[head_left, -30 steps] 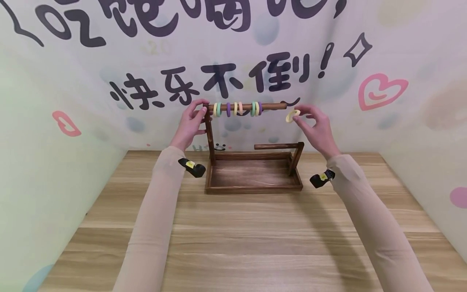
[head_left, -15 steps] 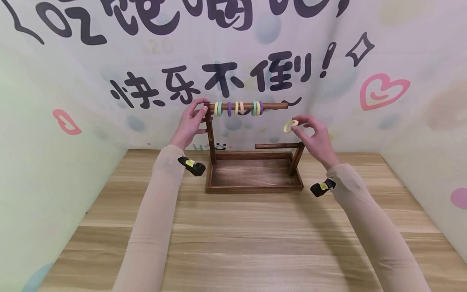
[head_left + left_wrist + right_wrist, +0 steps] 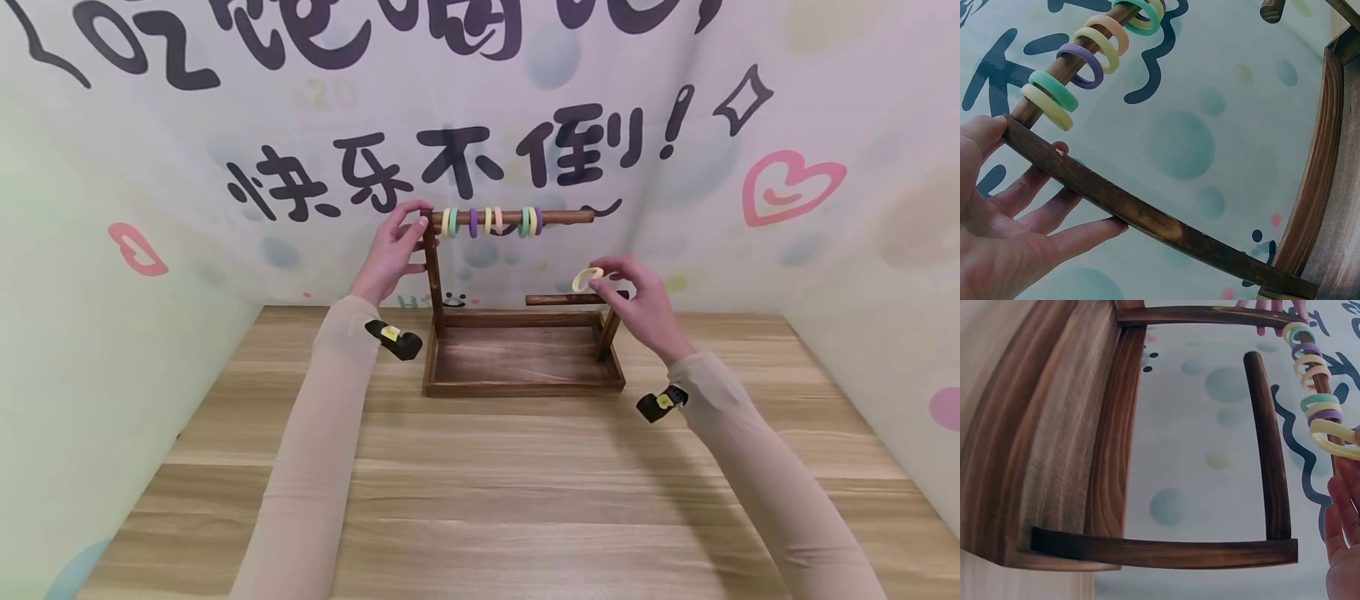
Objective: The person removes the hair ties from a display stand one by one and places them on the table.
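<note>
We pinch the yellow ring [image 3: 1319,434] in our right hand [image 3: 637,300], thumb against fingers; in the head view it shows at the fingertips, just above the lower bar [image 3: 558,300]. Up and left of that grip, eight coloured rings [image 3: 473,223] hang around the upper bar [image 3: 568,217]. At that bar's left end our left hand [image 3: 388,254] grips the post [image 3: 433,279], fingers spread along it. Below both grips, the tray [image 3: 525,389] rests on the table [image 3: 480,492].
</note>
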A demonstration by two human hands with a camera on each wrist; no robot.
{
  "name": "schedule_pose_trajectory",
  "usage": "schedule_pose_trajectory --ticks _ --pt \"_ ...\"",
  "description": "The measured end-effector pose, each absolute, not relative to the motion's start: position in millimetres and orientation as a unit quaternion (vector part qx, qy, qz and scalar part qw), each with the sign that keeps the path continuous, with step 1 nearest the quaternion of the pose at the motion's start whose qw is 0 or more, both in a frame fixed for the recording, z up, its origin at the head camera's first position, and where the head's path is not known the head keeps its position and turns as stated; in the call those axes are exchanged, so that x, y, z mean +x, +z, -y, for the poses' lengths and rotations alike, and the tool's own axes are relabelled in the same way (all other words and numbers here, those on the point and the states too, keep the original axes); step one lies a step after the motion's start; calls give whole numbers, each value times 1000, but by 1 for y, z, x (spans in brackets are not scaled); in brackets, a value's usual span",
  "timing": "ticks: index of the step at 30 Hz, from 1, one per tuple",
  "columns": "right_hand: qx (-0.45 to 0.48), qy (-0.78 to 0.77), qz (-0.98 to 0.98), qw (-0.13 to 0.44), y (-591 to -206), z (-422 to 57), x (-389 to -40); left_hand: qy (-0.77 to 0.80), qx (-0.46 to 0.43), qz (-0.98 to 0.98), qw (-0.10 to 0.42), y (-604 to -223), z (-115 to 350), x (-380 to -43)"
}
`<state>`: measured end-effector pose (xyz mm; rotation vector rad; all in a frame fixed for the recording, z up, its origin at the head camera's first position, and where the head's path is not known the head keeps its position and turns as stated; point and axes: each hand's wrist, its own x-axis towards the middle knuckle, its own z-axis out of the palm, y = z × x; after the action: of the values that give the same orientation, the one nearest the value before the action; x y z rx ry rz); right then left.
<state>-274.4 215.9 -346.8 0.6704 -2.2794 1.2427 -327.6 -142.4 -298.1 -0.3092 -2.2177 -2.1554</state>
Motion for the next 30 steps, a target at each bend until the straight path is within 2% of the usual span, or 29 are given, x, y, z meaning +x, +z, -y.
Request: schedule_pose_trajectory --ticks 6,14,30 --pt "249 471 822 203 -346 -207 -263 -692 -98 715 17 -297 142 -327" --pt "272 470 814 207 -335 -189 -239 -693 -97 714 18 -298 142 -327" --pt "261 468 820 198 -351 -184 -234 -691 -99 715 22 -299 142 -329"
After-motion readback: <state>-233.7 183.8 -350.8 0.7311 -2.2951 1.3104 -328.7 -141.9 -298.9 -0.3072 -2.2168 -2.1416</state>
